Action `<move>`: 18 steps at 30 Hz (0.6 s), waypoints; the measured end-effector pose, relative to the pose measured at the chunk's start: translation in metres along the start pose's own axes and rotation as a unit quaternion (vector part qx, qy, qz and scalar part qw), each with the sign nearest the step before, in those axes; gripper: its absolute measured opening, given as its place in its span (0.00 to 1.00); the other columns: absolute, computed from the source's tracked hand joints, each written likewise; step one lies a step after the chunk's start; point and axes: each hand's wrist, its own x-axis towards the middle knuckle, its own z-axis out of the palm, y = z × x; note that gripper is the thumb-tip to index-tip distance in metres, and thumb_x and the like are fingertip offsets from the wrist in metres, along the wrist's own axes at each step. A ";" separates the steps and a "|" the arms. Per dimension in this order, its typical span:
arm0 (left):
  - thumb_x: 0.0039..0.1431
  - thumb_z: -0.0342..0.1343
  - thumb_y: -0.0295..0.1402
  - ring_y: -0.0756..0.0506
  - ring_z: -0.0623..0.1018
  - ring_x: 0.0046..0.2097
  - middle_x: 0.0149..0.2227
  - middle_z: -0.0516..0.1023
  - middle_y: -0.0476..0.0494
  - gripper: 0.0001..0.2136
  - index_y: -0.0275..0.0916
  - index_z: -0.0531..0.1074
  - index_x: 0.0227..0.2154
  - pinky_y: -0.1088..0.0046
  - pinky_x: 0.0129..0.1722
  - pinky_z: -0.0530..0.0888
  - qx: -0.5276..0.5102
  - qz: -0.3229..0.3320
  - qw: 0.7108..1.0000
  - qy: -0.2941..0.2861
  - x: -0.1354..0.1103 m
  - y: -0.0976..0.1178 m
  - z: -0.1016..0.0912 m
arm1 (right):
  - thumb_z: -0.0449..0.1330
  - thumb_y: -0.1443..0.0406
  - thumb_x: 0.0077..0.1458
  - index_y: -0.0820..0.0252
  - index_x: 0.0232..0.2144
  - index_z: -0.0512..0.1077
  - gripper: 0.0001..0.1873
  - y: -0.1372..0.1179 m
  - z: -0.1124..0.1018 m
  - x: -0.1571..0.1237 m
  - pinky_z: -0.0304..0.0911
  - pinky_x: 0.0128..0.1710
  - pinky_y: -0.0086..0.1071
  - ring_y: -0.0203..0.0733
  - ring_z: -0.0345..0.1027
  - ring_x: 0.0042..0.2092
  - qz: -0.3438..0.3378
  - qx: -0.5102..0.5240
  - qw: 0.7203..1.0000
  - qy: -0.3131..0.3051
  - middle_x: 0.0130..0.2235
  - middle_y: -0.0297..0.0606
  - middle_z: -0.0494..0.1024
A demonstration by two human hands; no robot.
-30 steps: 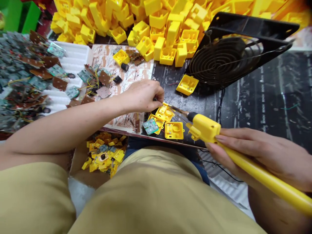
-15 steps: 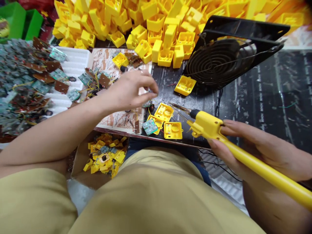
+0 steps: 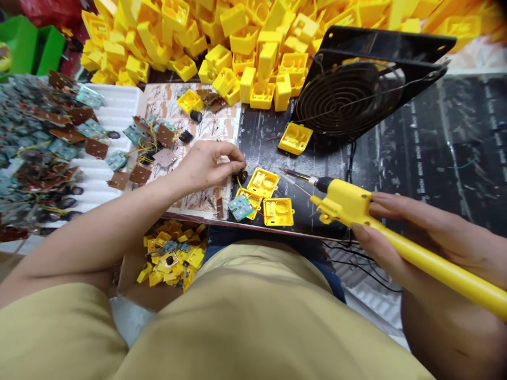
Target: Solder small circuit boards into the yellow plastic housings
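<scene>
My left hand (image 3: 208,164) rests on the patterned sheet (image 3: 206,129) with fingertips pinched on a small black round part (image 3: 242,174) wired to an open yellow casing (image 3: 263,182). Just below lie two more open yellow casings (image 3: 279,211), one with a small green circuit board (image 3: 240,207) on it. My right hand (image 3: 420,237) grips a yellow soldering iron (image 3: 358,208). Its metal tip (image 3: 295,174) points left, a little to the right of the casings and clear of them.
A large heap of yellow casings (image 3: 237,37) fills the back. A black fan (image 3: 348,97) leans at the right with one casing (image 3: 295,138) before it. Circuit boards (image 3: 35,137) cover a white tray at left. A cardboard box of assembled parts (image 3: 170,256) sits below the table edge.
My left hand lifted off the casings, swung left, then came down to pinch the small black part. The soldering iron drew back slightly to the right.
</scene>
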 end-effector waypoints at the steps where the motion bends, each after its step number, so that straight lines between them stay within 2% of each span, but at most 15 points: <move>1: 0.61 0.54 0.36 0.48 0.80 0.38 0.34 0.82 0.47 0.09 0.38 0.78 0.34 0.71 0.44 0.75 0.005 -0.003 1.000 0.002 0.002 0.001 -0.002 | 0.64 0.53 0.58 0.46 0.48 0.75 0.16 -0.003 -0.002 -0.002 0.75 0.38 0.37 0.44 0.79 0.41 0.021 0.011 1.000 0.005 0.43 0.34 0.82; 5: 0.60 0.56 0.43 0.47 0.80 0.40 0.43 0.81 0.43 0.15 0.38 0.78 0.42 0.70 0.44 0.75 0.064 0.014 0.998 -0.020 0.002 0.002 -0.015 | 0.65 0.52 0.57 0.46 0.47 0.75 0.17 -0.008 -0.006 -0.006 0.75 0.39 0.39 0.46 0.78 0.43 0.093 0.050 0.994 0.017 0.45 0.35 0.81; 8: 0.59 0.56 0.46 0.49 0.79 0.36 0.39 0.81 0.44 0.17 0.37 0.77 0.41 0.73 0.40 0.74 0.076 -0.014 0.996 -0.048 -0.003 -0.002 -0.021 | 0.64 0.50 0.57 0.44 0.49 0.75 0.19 -0.009 -0.008 -0.006 0.75 0.42 0.41 0.47 0.78 0.44 0.111 0.073 0.991 0.003 0.46 0.34 0.81; 10: 0.60 0.55 0.44 0.49 0.78 0.35 0.35 0.81 0.46 0.14 0.38 0.77 0.35 0.73 0.39 0.74 0.067 -0.021 0.997 -0.033 -0.006 -0.004 -0.021 | 0.65 0.50 0.56 0.43 0.48 0.75 0.18 -0.009 -0.006 -0.005 0.76 0.43 0.43 0.48 0.78 0.44 0.133 0.091 0.987 0.014 0.46 0.34 0.81; 12: 0.60 0.55 0.42 0.49 0.79 0.36 0.35 0.82 0.46 0.12 0.39 0.77 0.31 0.72 0.41 0.75 0.050 -0.002 0.999 -0.003 -0.006 -0.003 -0.017 | 0.66 0.51 0.54 0.43 0.46 0.76 0.17 -0.011 -0.004 -0.004 0.76 0.44 0.44 0.48 0.78 0.44 0.158 0.101 0.982 0.027 0.45 0.33 0.81; 15: 0.60 0.56 0.39 0.47 0.80 0.41 0.38 0.82 0.44 0.10 0.39 0.76 0.31 0.70 0.46 0.75 -0.001 0.028 0.999 0.024 -0.001 0.004 -0.010 | 0.66 0.51 0.55 0.42 0.47 0.76 0.17 -0.013 -0.002 -0.004 0.75 0.45 0.47 0.50 0.78 0.46 0.168 0.109 0.979 0.025 0.46 0.34 0.81; 18: 0.62 0.55 0.37 0.46 0.80 0.42 0.37 0.82 0.44 0.09 0.38 0.77 0.34 0.65 0.49 0.75 -0.022 0.039 0.999 0.011 0.003 0.014 -0.008 | 0.66 0.52 0.56 0.42 0.49 0.75 0.18 -0.017 -0.005 -0.004 0.76 0.44 0.47 0.51 0.77 0.46 0.153 0.114 0.981 0.015 0.48 0.35 0.80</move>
